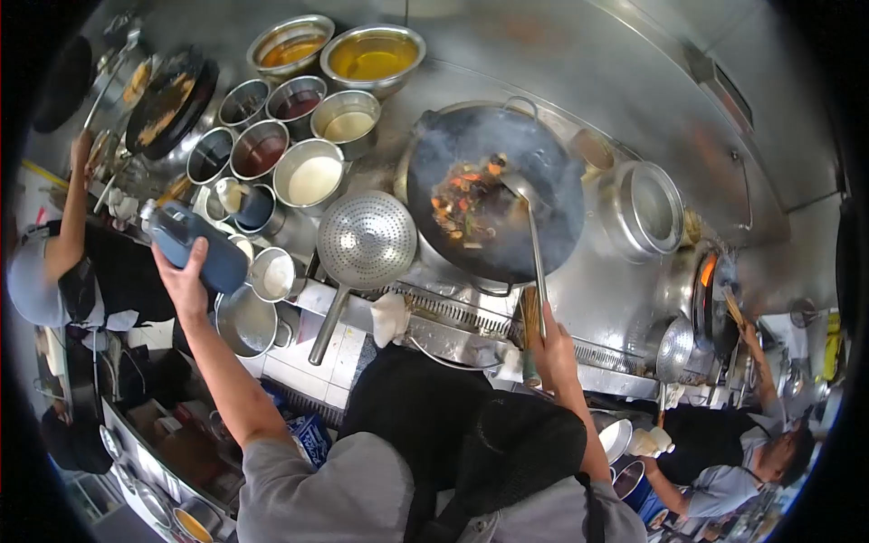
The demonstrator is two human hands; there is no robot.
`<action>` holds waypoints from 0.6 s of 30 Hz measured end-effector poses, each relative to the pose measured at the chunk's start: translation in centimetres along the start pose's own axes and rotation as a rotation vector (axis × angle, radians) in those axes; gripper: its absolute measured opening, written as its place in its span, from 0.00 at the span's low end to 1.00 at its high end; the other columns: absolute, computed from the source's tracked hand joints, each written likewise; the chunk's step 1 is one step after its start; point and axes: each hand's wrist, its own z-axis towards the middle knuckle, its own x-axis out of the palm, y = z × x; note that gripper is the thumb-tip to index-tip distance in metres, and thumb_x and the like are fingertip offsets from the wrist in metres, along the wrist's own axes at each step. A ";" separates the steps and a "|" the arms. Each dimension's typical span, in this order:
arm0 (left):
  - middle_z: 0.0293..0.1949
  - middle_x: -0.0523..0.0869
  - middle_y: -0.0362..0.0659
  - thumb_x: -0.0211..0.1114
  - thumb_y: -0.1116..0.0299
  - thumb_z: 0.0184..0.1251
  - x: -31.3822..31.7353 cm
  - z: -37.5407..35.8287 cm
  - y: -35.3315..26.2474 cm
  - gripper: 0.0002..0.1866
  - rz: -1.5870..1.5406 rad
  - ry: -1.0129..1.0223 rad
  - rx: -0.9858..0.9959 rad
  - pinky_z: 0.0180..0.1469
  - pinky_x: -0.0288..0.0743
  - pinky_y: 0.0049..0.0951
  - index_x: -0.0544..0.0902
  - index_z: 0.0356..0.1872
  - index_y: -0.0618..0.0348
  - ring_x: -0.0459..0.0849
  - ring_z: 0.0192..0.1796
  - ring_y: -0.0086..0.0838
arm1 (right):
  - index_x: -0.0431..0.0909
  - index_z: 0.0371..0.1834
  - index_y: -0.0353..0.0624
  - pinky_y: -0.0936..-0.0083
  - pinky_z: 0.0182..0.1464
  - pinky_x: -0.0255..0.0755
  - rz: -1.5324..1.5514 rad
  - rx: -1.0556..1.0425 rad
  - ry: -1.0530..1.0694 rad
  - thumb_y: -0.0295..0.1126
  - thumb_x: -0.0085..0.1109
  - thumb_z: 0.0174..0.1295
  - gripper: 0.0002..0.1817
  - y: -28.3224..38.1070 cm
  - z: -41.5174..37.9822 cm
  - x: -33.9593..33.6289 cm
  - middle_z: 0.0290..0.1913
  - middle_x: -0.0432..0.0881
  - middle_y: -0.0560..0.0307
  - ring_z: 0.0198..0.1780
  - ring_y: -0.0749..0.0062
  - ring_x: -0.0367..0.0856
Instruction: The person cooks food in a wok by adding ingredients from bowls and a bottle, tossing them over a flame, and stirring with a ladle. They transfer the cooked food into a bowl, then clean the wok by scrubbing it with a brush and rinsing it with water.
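My left hand (187, 279) is closed round a large dark bottle (204, 249) with a pale cap, held over the seasoning pots on the left. Closed on the handle of a metal ladle (534, 240) is my right hand (554, 357). The ladle's bowl rests in a big black wok (552, 226), touching or just above chopped food (462, 204) with orange and dark pieces. Smoke or steam rises from the wok. A perforated strainer (367, 240) lies between the pots and the wok, its handle towards me.
Metal pots of sauces (260, 149) and two bowls of yellow liquid (373, 61) stand at the upper left. Right of the wok is a lidded pot (652, 208). One person (77, 262) works at the far left, another (724, 452) at the lower right, each near a wok.
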 end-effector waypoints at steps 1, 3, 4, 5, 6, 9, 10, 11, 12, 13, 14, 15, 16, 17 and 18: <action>0.52 0.80 0.45 0.77 0.71 0.57 -1.0 1.1 0.6 0.37 0.031 -0.042 -0.002 0.56 0.75 0.31 0.68 0.66 0.63 0.81 0.50 0.29 | 0.62 0.76 0.41 0.79 0.24 0.69 -0.006 -0.011 0.013 0.23 0.58 0.66 0.33 1.0 -0.4 -0.5 0.28 0.79 0.60 0.22 0.81 0.74; 0.53 0.80 0.45 0.78 0.73 0.58 -2.2 3.0 1.9 0.36 0.036 -0.147 -0.004 0.58 0.74 0.32 0.68 0.66 0.63 0.80 0.52 0.30 | 0.62 0.76 0.37 0.76 0.22 0.68 0.560 0.519 0.238 0.24 0.59 0.66 0.33 5.0 -0.1 -3.2 0.26 0.77 0.60 0.20 0.80 0.73; 0.54 0.80 0.45 0.79 0.72 0.57 -2.3 4.2 2.5 0.37 0.022 -0.203 0.011 0.58 0.74 0.32 0.68 0.66 0.63 0.81 0.52 0.31 | 0.62 0.76 0.37 0.76 0.22 0.68 0.558 0.518 0.242 0.24 0.59 0.66 0.33 5.7 1.1 -3.6 0.26 0.77 0.60 0.20 0.80 0.73; 0.54 0.80 0.45 0.79 0.72 0.57 -2.5 5.3 3.3 0.37 0.024 -0.205 0.008 0.58 0.74 0.32 0.68 0.66 0.63 0.81 0.52 0.31 | 0.64 0.74 0.37 0.73 0.27 0.72 0.727 0.644 0.278 0.23 0.59 0.65 0.33 6.1 2.7 -4.0 0.31 0.81 0.54 0.24 0.76 0.77; 0.54 0.79 0.47 0.80 0.72 0.55 -2.6 6.3 4.3 0.38 0.050 -0.262 0.043 0.58 0.75 0.32 0.68 0.66 0.65 0.80 0.52 0.31 | 0.66 0.73 0.36 0.70 0.33 0.76 0.896 0.772 0.314 0.22 0.60 0.63 0.32 6.5 3.9 -3.9 0.35 0.86 0.49 0.29 0.72 0.81; 0.54 0.79 0.49 0.82 0.69 0.52 -2.4 9.5 7.1 0.42 0.132 -0.361 0.107 0.56 0.76 0.32 0.66 0.65 0.69 0.80 0.52 0.31 | 0.66 0.72 0.35 0.70 0.34 0.77 0.599 0.661 0.195 0.25 0.61 0.64 0.32 7.3 4.9 -1.6 0.38 0.86 0.45 0.29 0.72 0.81; 0.55 0.79 0.49 0.83 0.69 0.52 -2.5 10.5 8.0 0.42 0.191 -0.376 0.118 0.56 0.76 0.32 0.66 0.65 0.70 0.80 0.52 0.31 | 0.66 0.73 0.35 0.72 0.33 0.77 0.458 0.576 0.090 0.26 0.61 0.65 0.32 7.5 4.9 -0.7 0.37 0.86 0.46 0.28 0.73 0.80; 0.56 0.78 0.51 0.84 0.65 0.50 -2.7 11.4 9.1 0.46 0.216 -0.369 0.065 0.58 0.75 0.32 0.64 0.67 0.71 0.79 0.54 0.33 | 0.66 0.73 0.35 0.72 0.32 0.76 0.412 0.485 -0.007 0.28 0.61 0.66 0.31 7.3 5.0 -0.1 0.34 0.85 0.48 0.27 0.74 0.78; 0.57 0.77 0.53 0.85 0.62 0.49 -3.1 12.3 10.2 0.51 0.248 -0.373 0.018 0.60 0.74 0.33 0.62 0.69 0.72 0.78 0.55 0.34 | 0.65 0.73 0.35 0.73 0.33 0.76 0.362 0.589 0.072 0.28 0.61 0.66 0.32 7.3 4.8 -0.9 0.34 0.86 0.48 0.29 0.74 0.79; 0.59 0.76 0.54 0.85 0.61 0.48 -3.1 13.0 11.5 0.53 0.237 -0.384 0.017 0.62 0.72 0.34 0.61 0.70 0.73 0.77 0.57 0.35 | 0.65 0.73 0.33 0.74 0.33 0.75 0.348 0.522 0.025 0.27 0.60 0.66 0.31 6.8 4.9 -0.7 0.34 0.86 0.49 0.30 0.76 0.79; 0.60 0.75 0.55 0.85 0.59 0.47 -2.9 13.5 12.2 0.55 0.227 -0.396 0.019 0.64 0.71 0.36 0.59 0.70 0.73 0.77 0.59 0.37 | 0.64 0.73 0.31 0.75 0.32 0.75 0.398 0.513 -0.012 0.23 0.57 0.65 0.31 7.3 5.5 -0.9 0.33 0.85 0.51 0.31 0.78 0.79; 0.61 0.74 0.56 0.86 0.58 0.46 -2.6 13.9 12.9 0.56 0.272 -0.427 -0.005 0.66 0.68 0.37 0.58 0.71 0.73 0.75 0.60 0.39 | 0.64 0.73 0.29 0.74 0.34 0.76 0.314 0.388 -0.078 0.19 0.55 0.64 0.31 4.7 4.8 0.7 0.37 0.86 0.47 0.32 0.77 0.81; 0.62 0.73 0.57 0.86 0.57 0.45 -2.1 14.2 13.1 0.58 0.307 -0.451 -0.033 0.68 0.66 0.38 0.57 0.71 0.73 0.74 0.62 0.40 | 0.64 0.73 0.31 0.74 0.37 0.78 0.328 0.495 -0.005 0.17 0.54 0.63 0.32 5.5 5.6 0.0 0.44 0.87 0.42 0.36 0.75 0.83; 0.63 0.72 0.57 0.86 0.56 0.44 -1.9 14.5 13.2 0.59 0.345 -0.444 -0.023 0.69 0.65 0.38 0.57 0.71 0.73 0.73 0.64 0.41 | 0.65 0.74 0.37 0.74 0.34 0.77 0.326 0.619 0.088 0.19 0.55 0.62 0.33 6.5 6.6 -0.8 0.42 0.86 0.45 0.31 0.75 0.81; 0.64 0.72 0.58 0.86 0.56 0.43 -1.6 14.8 13.4 0.59 0.371 -0.425 -0.018 0.70 0.63 0.38 0.57 0.71 0.73 0.73 0.65 0.41 | 0.67 0.74 0.43 0.74 0.30 0.75 0.312 0.753 0.172 0.20 0.56 0.61 0.34 6.9 7.2 -1.3 0.41 0.85 0.47 0.27 0.76 0.79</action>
